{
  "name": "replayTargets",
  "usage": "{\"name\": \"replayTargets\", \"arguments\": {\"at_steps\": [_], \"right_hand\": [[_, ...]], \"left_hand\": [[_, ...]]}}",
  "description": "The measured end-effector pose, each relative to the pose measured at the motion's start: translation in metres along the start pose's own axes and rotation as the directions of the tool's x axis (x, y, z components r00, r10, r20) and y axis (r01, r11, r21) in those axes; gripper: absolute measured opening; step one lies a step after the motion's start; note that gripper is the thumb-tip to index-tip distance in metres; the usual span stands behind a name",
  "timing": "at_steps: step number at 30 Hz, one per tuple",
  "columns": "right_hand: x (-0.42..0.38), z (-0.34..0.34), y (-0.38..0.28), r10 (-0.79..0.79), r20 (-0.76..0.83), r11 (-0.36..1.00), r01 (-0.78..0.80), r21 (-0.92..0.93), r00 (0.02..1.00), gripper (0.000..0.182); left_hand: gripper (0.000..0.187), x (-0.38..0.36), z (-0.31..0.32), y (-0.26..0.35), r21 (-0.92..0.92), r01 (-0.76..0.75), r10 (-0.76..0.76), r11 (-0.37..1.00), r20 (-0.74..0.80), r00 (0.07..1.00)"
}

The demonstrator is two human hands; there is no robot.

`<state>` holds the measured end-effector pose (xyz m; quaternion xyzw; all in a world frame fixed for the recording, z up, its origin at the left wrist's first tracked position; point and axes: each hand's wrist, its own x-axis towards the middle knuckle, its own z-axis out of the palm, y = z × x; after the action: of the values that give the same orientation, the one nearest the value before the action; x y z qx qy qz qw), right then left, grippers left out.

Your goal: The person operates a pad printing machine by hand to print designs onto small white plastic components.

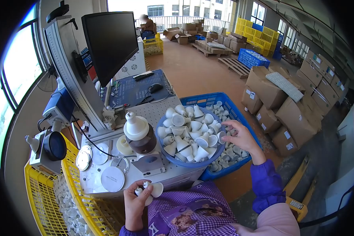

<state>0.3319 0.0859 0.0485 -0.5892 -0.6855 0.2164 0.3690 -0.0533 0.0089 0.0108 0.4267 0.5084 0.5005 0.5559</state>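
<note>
My left hand (137, 200) is closed around a pair of white lamp bulb housings (157, 190), low in front of the purple checked apron (192, 208). Over the right rim of a round blue basin (170, 154), my right hand (241, 137) has its thumb and fingers apart, the fingertips right beside a white housing at the heap's edge. Many similar bulb housings (196, 126) are piled in that basin. To its left, one white bulb housing (136, 126) stands upright on a dark round fixture (144, 143) on the workbench.
A blue crate (235, 106) of housings stands right of the bench. Below left are yellow baskets (72, 177) with more parts. A monitor (111, 43) and a machine column (72, 74) rise at the left. Cardboard boxes (269, 88) fill the right; a person (147, 25) sits far back.
</note>
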Motion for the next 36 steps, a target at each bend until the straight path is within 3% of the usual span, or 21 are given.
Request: {"name": "replayTargets", "arguments": {"at_steps": [1,3,5,7,8,10,11,13,14,16,22,36], "right_hand": [[-0.003,0.006,0.002,0.003,-0.001,1.0,-0.003,0.001,1.0,0.05],[-0.004,0.02,0.012,-0.252,0.013,0.926,0.244,-0.288,0.968,0.05],[-0.002,0.024,0.013,-0.215,0.068,0.941,0.225,-0.254,0.974,0.05],[-0.003,0.022,0.003,-0.04,0.055,0.952,0.054,-0.3,0.998,0.045],[-0.005,0.02,-0.005,-0.037,0.058,0.953,0.053,-0.299,0.998,0.045],[-0.008,0.013,-0.018,0.222,-0.024,0.975,-0.222,-0.011,0.975,0.037],[-0.008,0.014,-0.012,0.222,-0.026,0.975,-0.222,-0.015,0.975,0.037],[-0.012,0.017,0.0,0.118,-0.064,0.902,-0.08,0.424,0.991,0.034],[-0.014,0.02,0.002,0.119,-0.063,0.903,-0.082,0.421,0.991,0.034],[-0.017,0.028,-0.004,0.192,-0.038,0.769,-0.126,0.627,0.981,0.032],[-0.015,0.05,-0.005,0.23,-0.033,0.651,-0.128,0.748,0.973,0.03],[-0.024,0.056,-0.024,0.177,-0.062,0.61,-0.06,0.79,0.982,0.029]], "left_hand": [[0.021,-0.001,0.0,-0.001,0.002,0.002,-0.002,1.0,0.002,1.0],[0.02,-0.002,0.001,-0.002,0.014,0.002,-0.002,1.0,0.001,1.0],[0.02,-0.004,0.002,-0.005,0.002,0.002,-0.002,1.0,0.006,1.0],[0.021,-0.005,0.001,-0.006,-0.015,0.004,-0.004,1.0,0.007,1.0],[0.021,-0.007,0.0,-0.007,-0.025,0.011,-0.011,1.0,0.006,1.0],[0.02,-0.008,-0.001,-0.008,-0.039,0.019,-0.019,0.999,0.008,1.0],[0.02,-0.008,-0.001,-0.009,-0.052,0.009,-0.008,0.999,0.008,1.0],[0.02,-0.009,0.001,-0.01,-0.069,0.0,0.0,0.998,0.01,1.0],[0.02,-0.01,0.003,-0.009,-0.076,0.013,-0.012,0.997,0.016,1.0],[0.02,-0.012,0.006,-0.009,-0.083,0.026,-0.024,0.996,0.022,0.999],[0.019,-0.021,0.011,-0.002,-0.062,0.036,-0.033,0.997,0.052,0.998],[0.019,-0.03,0.018,0.002,-0.016,0.013,-0.012,1.0,0.071,0.997]]}}
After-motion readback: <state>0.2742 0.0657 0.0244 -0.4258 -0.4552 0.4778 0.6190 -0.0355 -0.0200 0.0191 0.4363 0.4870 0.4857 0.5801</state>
